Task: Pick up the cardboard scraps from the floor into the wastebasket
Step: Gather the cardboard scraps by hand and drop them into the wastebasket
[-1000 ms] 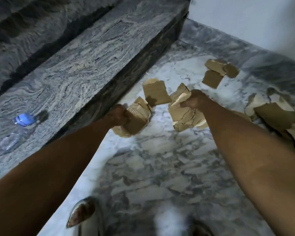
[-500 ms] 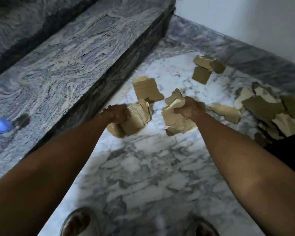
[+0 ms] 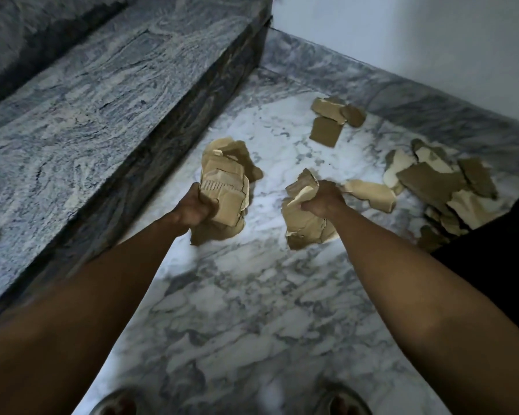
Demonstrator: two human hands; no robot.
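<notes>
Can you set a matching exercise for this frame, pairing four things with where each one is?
Things:
1. Ridged cardboard bundle
2. Crumpled cardboard wad
3. Three small scraps
4. Big pile of scraps

Places:
A. On the floor at the far end, near the wall
B. Gripped by the right hand
C. On the floor at the right, beside a black thing
D. Gripped by the left hand, next to the stone step

Pairs: 1-D, 2-B, 3-A, 4-C
</notes>
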